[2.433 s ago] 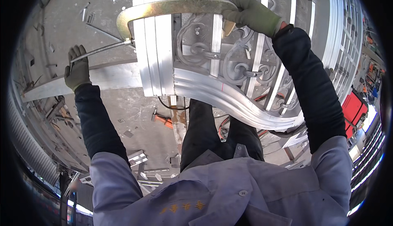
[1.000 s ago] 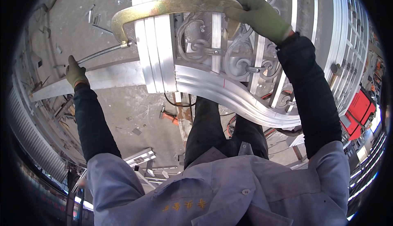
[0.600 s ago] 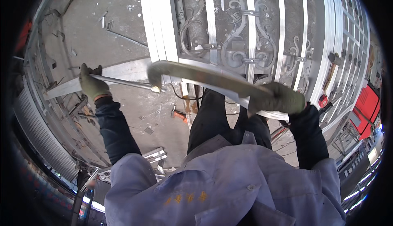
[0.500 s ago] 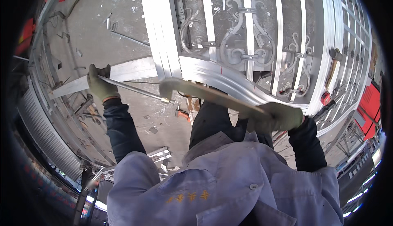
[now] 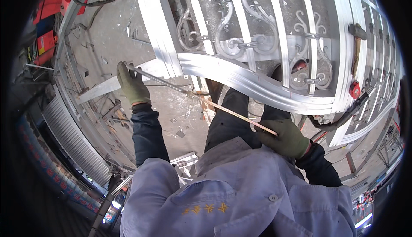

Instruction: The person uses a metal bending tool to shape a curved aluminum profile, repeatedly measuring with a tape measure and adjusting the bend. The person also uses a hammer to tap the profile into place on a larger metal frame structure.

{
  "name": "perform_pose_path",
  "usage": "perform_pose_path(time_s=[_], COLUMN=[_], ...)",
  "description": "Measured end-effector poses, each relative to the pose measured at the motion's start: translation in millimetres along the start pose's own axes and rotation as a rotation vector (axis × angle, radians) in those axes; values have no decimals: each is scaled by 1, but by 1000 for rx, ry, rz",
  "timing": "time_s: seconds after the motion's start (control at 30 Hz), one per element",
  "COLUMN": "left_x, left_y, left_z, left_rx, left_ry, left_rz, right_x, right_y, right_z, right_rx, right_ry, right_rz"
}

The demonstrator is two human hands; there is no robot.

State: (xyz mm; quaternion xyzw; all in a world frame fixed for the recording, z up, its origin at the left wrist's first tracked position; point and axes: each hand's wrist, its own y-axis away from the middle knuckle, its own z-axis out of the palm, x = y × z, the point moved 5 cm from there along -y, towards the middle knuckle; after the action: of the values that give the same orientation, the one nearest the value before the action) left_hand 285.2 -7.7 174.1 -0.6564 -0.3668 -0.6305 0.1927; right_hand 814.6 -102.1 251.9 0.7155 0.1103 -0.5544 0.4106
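My left hand (image 5: 134, 84), in an olive-green work glove, grips a grey metal rod (image 5: 165, 81) near its far end, between thumb and fingers. The rod looks ribbed and slants down to the right. My right hand (image 5: 285, 138), gloved alike, is closed on a thin pale strip (image 5: 240, 116) with reddish marks. The strip lines up with the rod in front of my legs; whether they touch or join I cannot tell. Just beyond lies a silvery metal gate frame (image 5: 240, 80) with a curved lower rail, upright bars and scroll ornaments (image 5: 246, 22).
A hammer (image 5: 357, 31) with a wooden handle rests on the frame's right side. Below it are a red round tool part (image 5: 354, 89) and a black cable (image 5: 330, 125). A flat metal bar (image 5: 101, 90) passes behind my left hand. A corrugated panel (image 5: 73, 134) stands at left.
The broad, blurred strip in my right hand has swung down and now shows narrow, in line with the rod. My left hand has shifted right in the picture, still gripping the rod.
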Motion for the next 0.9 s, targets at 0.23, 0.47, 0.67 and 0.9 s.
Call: perform_pose_path(time_s=[0.23, 0.47, 0.67, 0.9], left_x=[50, 75, 71, -2], left_y=[232, 338, 270, 219], left_z=[149, 261, 269, 283], left_rx=[-520, -663, -864, -1159], left_ry=[-161, -158, -790, -1100], left_rz=[-58, -377, 517, 794], right_x=[-21, -15, 34, 73], right_y=[18, 7, -17, -87], right_z=[-29, -21, -123, -235], right_rx=[424, 528, 584, 850], right_ry=[239, 418, -235, -1038], right_rz=[-247, -339, -42, -139])
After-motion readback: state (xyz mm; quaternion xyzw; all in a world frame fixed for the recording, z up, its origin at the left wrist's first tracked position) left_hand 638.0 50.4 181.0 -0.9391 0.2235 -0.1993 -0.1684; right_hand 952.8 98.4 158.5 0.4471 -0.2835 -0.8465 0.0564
